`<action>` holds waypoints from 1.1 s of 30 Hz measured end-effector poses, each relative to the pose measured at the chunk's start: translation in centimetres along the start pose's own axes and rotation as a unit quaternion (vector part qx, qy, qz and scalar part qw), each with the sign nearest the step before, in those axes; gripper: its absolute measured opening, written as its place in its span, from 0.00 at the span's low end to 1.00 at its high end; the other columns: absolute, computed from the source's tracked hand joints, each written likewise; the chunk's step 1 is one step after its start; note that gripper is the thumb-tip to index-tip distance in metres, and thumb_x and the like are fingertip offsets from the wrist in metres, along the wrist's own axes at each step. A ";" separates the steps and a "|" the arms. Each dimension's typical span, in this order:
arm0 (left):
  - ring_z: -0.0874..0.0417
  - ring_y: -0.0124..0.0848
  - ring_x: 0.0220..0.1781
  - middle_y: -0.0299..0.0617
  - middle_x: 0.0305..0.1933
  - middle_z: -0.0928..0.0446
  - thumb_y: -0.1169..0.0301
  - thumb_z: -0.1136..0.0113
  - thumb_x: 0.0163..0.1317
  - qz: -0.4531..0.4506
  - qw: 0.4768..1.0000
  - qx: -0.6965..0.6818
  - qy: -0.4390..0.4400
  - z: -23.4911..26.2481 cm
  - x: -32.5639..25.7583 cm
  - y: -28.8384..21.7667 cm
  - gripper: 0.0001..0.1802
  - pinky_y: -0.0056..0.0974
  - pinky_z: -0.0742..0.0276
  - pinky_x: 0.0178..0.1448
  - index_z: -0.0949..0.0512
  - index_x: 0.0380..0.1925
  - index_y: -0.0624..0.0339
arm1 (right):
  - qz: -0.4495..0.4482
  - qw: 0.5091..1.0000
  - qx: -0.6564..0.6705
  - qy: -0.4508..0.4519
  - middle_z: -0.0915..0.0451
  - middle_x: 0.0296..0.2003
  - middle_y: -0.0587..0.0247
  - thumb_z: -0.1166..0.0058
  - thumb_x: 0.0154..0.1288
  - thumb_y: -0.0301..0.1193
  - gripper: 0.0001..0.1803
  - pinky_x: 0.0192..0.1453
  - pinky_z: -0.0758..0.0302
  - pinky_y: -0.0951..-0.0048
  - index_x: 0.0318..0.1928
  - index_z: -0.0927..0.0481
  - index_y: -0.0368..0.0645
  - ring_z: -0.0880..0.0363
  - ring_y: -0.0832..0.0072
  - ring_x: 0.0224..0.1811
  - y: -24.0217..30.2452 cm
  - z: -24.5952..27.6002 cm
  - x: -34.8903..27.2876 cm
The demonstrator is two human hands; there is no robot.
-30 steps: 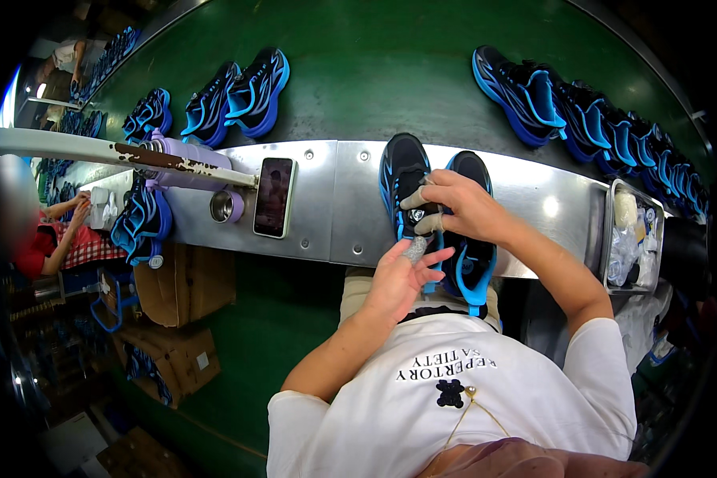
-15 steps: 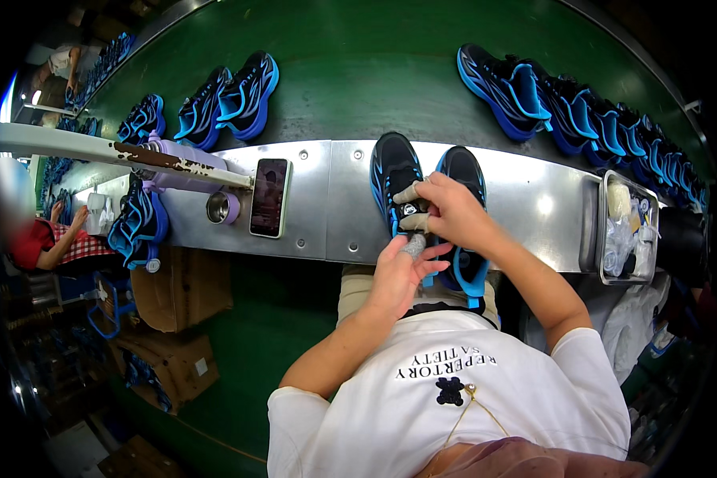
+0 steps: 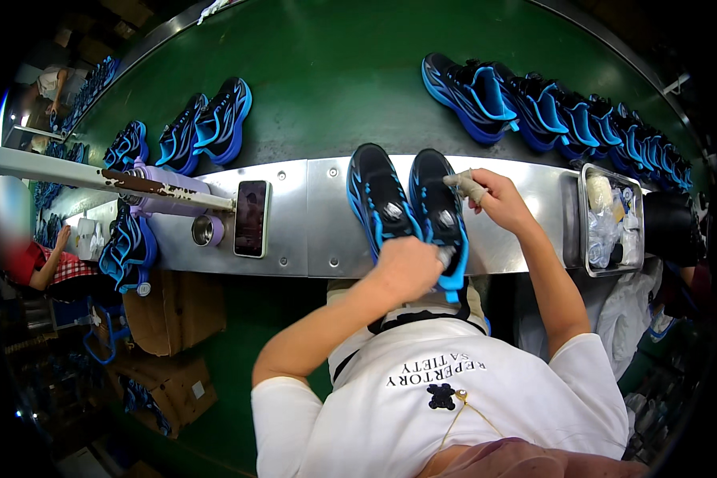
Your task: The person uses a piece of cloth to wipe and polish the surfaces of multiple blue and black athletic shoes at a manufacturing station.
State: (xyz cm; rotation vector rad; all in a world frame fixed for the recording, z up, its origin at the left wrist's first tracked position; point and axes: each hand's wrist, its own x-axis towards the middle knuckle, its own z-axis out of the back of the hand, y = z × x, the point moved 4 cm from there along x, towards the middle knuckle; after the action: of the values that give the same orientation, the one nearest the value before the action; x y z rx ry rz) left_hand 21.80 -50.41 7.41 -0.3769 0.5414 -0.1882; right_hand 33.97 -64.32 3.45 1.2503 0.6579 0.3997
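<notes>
Two black and blue sneakers stand side by side before me, toes pointing away: the left sneaker (image 3: 370, 171) and the right sneaker (image 3: 432, 179). My left hand (image 3: 410, 267) lies over the heel end of the left sneaker, its fingers curled closed toward the opening of the right one. What they hold, if anything, is hidden; a grey cover shows on a fingertip. Beside the right sneaker's laces is my right hand (image 3: 498, 199), with beige covers on its fingers. Those fingers are apart and reach to the edge of the shoe's upper, with nothing seen in them.
Left on the metal ledge (image 3: 327, 259) are a phone (image 3: 252, 219), a small purple-rimmed cup (image 3: 207, 231) and a lilac bottle (image 3: 171, 195) under a chipped white bar (image 3: 95, 175). A metal tray (image 3: 588, 267) of supplies sits right. Sneakers (image 3: 534, 111) line the green belt (image 3: 334, 72). A co-worker (image 3: 48, 267) sits far left.
My hands have left the left sneaker's tongue and moved apart. The right hand went right to the other sneaker; the left moved down toward the heels and closed. The view shifted slightly.
</notes>
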 end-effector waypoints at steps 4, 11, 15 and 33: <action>0.16 0.50 0.30 0.51 0.27 0.19 0.63 0.49 0.62 -0.006 0.987 0.130 -0.098 6.0 3.1 6.0 0.15 0.50 0.19 0.37 0.17 0.27 0.58 | 0.031 0.996 -0.036 -0.078 0.24 0.32 0.73 0.50 0.71 0.31 0.13 0.30 0.30 0.83 0.51 0.17 0.47 0.30 0.86 0.28 -1.0 4.9 0.2; 0.19 0.51 0.44 0.55 0.38 0.19 0.64 0.50 0.63 0.145 0.911 0.142 -0.359 17.6 7.0 15.9 0.14 0.51 0.24 0.48 0.18 0.35 0.62 | 0.042 0.965 -0.174 -0.192 0.23 0.29 0.67 0.44 0.68 0.33 0.16 0.36 0.29 0.78 0.55 0.20 0.47 0.30 0.80 0.28 0.5 10.3 2.8; 0.19 0.54 0.41 0.54 0.37 0.19 0.66 0.49 0.60 0.015 0.919 0.001 -0.393 15.0 6.4 12.9 0.13 0.52 0.24 0.47 0.19 0.34 0.63 | -0.008 0.887 -0.408 -0.214 0.18 0.33 0.55 0.38 0.62 0.39 0.22 0.42 0.26 0.64 0.56 0.22 0.49 0.20 0.62 0.35 0.2 11.4 5.0; 0.18 0.39 0.50 0.47 0.47 0.18 0.77 0.55 0.61 0.093 0.905 -0.401 -0.111 -6.5 -0.7 6.1 0.19 0.37 0.26 0.57 0.22 0.50 0.63 | 0.046 0.820 -0.553 -0.136 0.19 0.38 0.55 0.28 0.41 0.46 0.25 0.52 0.28 0.59 0.39 0.13 0.45 0.21 0.57 0.44 -3.7 17.9 4.8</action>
State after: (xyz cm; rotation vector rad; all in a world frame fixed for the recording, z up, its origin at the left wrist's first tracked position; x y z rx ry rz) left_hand 18.24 -46.55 0.19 -1.1315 0.4052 0.2794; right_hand 49.02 -75.56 1.80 0.1943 0.0370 0.5514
